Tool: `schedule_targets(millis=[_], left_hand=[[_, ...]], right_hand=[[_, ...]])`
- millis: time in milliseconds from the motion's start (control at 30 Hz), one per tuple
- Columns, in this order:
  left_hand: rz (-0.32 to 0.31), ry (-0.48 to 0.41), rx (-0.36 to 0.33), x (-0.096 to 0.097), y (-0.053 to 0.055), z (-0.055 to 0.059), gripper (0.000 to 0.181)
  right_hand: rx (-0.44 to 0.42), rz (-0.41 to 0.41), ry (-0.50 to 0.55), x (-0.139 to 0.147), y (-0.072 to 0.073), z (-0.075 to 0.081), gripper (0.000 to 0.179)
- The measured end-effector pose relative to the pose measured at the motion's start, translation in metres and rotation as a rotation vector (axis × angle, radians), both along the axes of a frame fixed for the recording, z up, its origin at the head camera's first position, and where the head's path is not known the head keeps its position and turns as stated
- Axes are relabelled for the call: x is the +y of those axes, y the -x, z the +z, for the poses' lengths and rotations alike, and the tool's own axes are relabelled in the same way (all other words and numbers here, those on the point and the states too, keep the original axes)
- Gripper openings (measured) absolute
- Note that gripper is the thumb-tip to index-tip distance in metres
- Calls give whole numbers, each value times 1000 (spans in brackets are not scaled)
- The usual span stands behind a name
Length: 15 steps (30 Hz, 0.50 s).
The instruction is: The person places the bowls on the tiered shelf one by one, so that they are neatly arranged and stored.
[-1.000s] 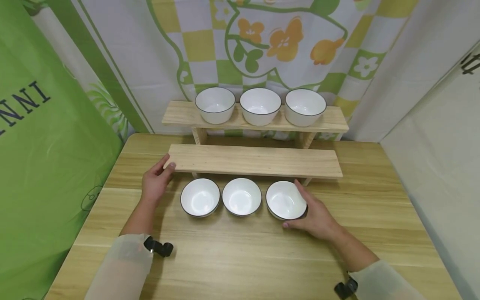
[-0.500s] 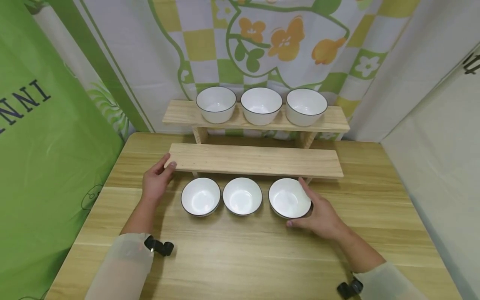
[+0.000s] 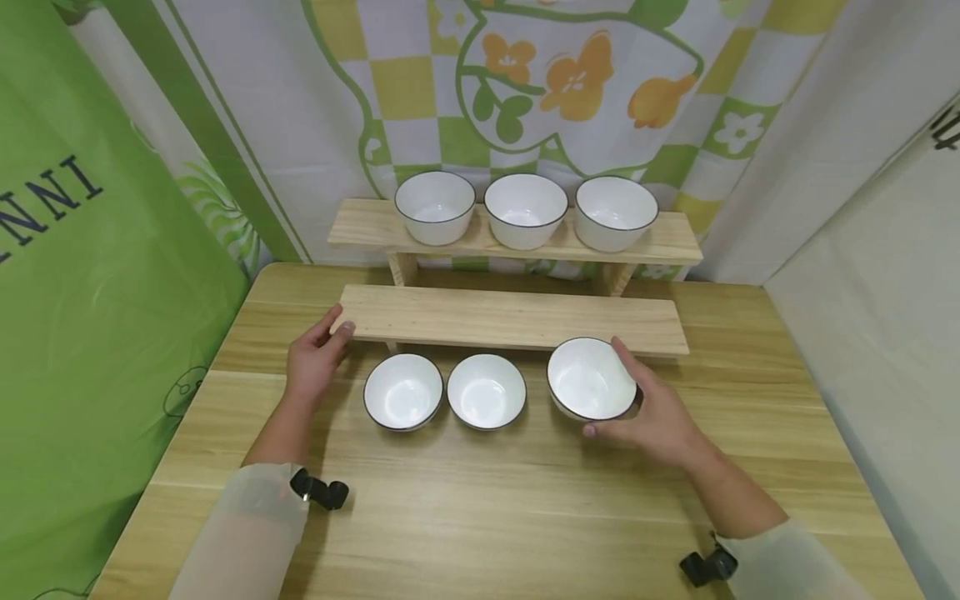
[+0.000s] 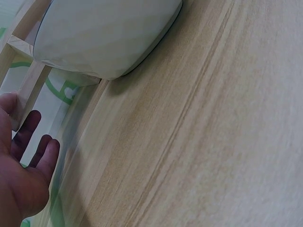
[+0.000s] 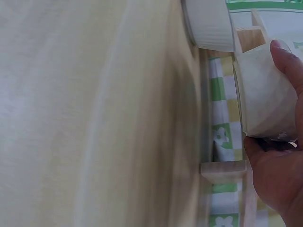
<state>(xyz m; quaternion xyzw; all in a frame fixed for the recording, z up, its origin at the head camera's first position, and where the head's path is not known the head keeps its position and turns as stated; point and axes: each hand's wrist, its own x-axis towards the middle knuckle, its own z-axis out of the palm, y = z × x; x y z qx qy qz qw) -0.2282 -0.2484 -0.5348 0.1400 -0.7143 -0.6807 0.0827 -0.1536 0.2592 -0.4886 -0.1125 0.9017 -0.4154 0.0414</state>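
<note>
Grips a white bowl with a thin dark rim in the right hand, with the thumb on the near side and the fingers on the far side. Holds it raised off the desk, before the right part of the lower shelf, overlapping its front edge in the head view. Sits well apart from the left hand. Pinches the left end of that shelf there, with the thumb above and fingers beneath. Between the hands, shows a left bowl and a middle bowl upright on the desk, just beside each other. Farther back, carries three matching bowls in a row on the upper shelf, before a patterned curtain.
</note>
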Motion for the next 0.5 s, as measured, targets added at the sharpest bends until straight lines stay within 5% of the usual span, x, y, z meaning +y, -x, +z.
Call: schedule_targets(millis=[500], left_hand=[[-1, -8, -4, 0, 1, 0, 59]], right_hand=[[22, -50, 74, 6, 19, 26, 134]])
